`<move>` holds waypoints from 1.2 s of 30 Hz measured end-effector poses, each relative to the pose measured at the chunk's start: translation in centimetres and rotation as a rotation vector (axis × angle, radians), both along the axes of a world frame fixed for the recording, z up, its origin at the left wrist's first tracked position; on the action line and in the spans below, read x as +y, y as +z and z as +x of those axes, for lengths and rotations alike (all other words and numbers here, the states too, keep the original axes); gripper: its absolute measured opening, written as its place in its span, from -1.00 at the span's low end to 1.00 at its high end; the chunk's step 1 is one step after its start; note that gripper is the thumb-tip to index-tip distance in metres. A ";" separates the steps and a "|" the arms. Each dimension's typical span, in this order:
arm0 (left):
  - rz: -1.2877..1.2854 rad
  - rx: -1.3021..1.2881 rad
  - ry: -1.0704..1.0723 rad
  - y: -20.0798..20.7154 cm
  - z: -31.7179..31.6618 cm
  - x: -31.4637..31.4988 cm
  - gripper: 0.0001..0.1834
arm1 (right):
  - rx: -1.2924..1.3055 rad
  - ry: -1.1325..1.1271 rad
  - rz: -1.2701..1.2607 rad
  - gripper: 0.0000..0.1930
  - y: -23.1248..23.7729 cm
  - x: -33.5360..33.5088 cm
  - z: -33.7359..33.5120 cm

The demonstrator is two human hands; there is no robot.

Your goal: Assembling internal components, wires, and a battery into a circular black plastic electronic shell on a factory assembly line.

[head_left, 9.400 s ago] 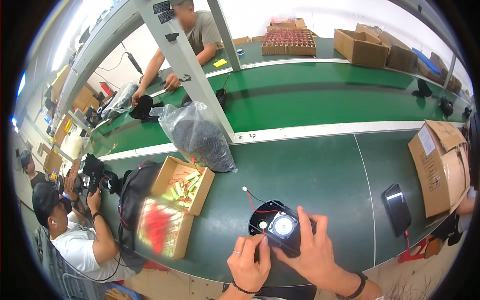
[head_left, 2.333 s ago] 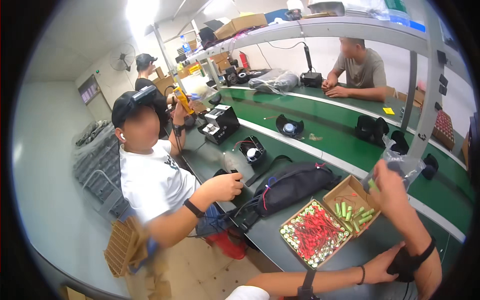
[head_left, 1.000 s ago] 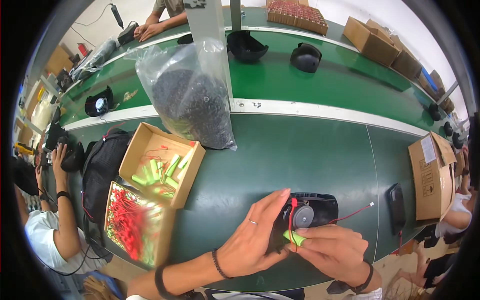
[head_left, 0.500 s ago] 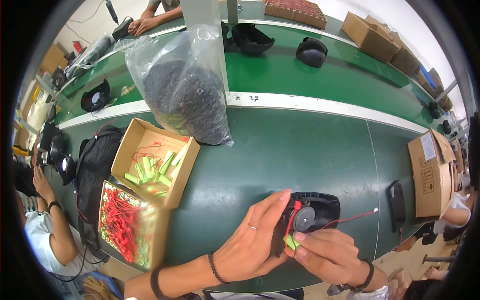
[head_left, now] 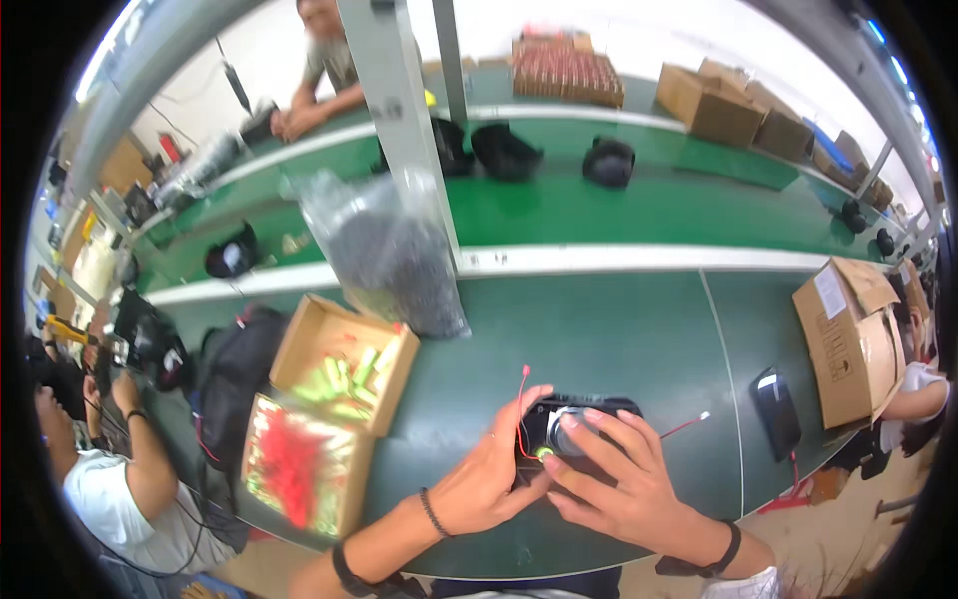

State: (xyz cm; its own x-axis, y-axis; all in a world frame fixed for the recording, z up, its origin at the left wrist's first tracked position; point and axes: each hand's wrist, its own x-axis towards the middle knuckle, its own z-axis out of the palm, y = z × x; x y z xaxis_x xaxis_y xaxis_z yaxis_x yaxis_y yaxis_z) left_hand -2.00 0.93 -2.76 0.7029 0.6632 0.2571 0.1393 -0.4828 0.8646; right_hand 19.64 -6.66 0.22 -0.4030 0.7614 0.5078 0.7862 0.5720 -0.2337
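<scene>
Black housing (head_left: 604, 403), lower centre; left hand (head_left: 487, 481) grasping its side, right hand (head_left: 631, 489) fingers spread over it; front edge (head_left: 519, 578) near below; green tabletop (head_left: 589, 324) stretching to white rail (head_left: 599, 259); white wall (head_left: 639, 40), top.

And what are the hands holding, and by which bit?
A black case: the left hand grips its left side; the right hand spreads over its speaker.

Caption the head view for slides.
Left hand holds and right hand touches a black plastic speaker housing right of an open brown cardboard box of green cylinders.
</scene>
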 end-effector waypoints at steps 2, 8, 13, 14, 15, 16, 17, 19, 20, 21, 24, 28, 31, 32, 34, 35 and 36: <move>-0.022 0.048 -0.026 0.3 0.0 0.5 0.04 | 0.012 -0.018 0.041 -0.38 1.4 0.5 0.2; 0.246 0.416 0.332 5.0 -1.6 -2.7 0.06 | -0.084 -0.029 -0.217 0.08 1.7 2.4 0.6; 0.906 0.527 0.145 12.0 -1.5 -1.6 -0.23 | -0.135 -0.142 -0.169 0.08 2.0 1.8 -0.8; 0.904 0.477 0.078 11.7 -0.3 -0.5 -0.50 | -0.155 -0.191 -0.170 0.06 1.6 1.8 -0.7; 0.905 0.491 0.087 11.5 -0.3 0.6 -0.50 | -0.148 -0.177 -0.167 0.06 1.5 1.8 -0.9; 0.944 0.631 -0.018 11.0 -0.7 1.5 -0.62 | -0.155 -0.189 -0.169 0.05 1.5 1.7 -1.2; 0.976 0.764 -0.136 10.4 -0.8 2.2 -0.73 | -0.163 -0.214 -0.175 0.04 1.5 1.6 -1.3; 1.027 0.781 -0.095 10.0 -1.1 2.2 -0.89 | -0.180 -0.216 -0.131 0.01 1.2 1.6 -2.0; 0.976 0.852 -0.123 10.1 -0.9 2.0 -0.87 | -0.203 -0.236 -0.100 -0.01 1.0 1.4 -2.2; 0.924 0.922 -0.150 10.1 -0.8 1.8 -0.85 | -0.200 -0.240 -0.101 -0.01 0.7 1.4 -2.3; 1.013 1.016 -0.105 10.1 -0.3 1.1 -0.88 | -0.241 -0.278 -0.021 -0.10 0.4 1.2 -2.5; 0.892 1.100 -0.114 11.5 -0.1 2.1 -0.90 | -0.236 -0.295 -0.030 -0.23 0.5 1.2 -2.5; 0.710 0.971 -0.179 11.8 -0.4 3.3 -0.87 | -0.244 -0.319 -0.001 -0.27 0.0 1.3 -2.6; 0.710 0.972 -0.178 12.1 -0.2 3.3 -0.87 | -0.239 -0.326 0.002 -0.28 0.0 1.3 -2.7; 0.491 1.002 -0.163 12.8 0.2 3.1 -0.83 | -0.230 -0.329 -0.005 -0.28 0.0 1.3 -2.7; 0.487 1.003 -0.160 12.8 0.2 3.2 -0.83 | -0.221 -0.331 -0.014 -0.29 0.0 1.3 -2.8; 0.468 0.989 -0.163 12.8 0.3 3.4 -0.81 | -0.222 -0.326 -0.016 -0.29 0.0 1.3 -2.8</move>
State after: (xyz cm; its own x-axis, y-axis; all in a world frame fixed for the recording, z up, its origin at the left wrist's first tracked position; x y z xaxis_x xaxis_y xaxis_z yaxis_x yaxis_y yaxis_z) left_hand -1.73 4.28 10.07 0.8070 0.5277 -0.2652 0.5728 -0.8087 0.1339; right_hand 16.83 -5.37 0.25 -0.2372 0.8746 0.4228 0.9585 0.2815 -0.0446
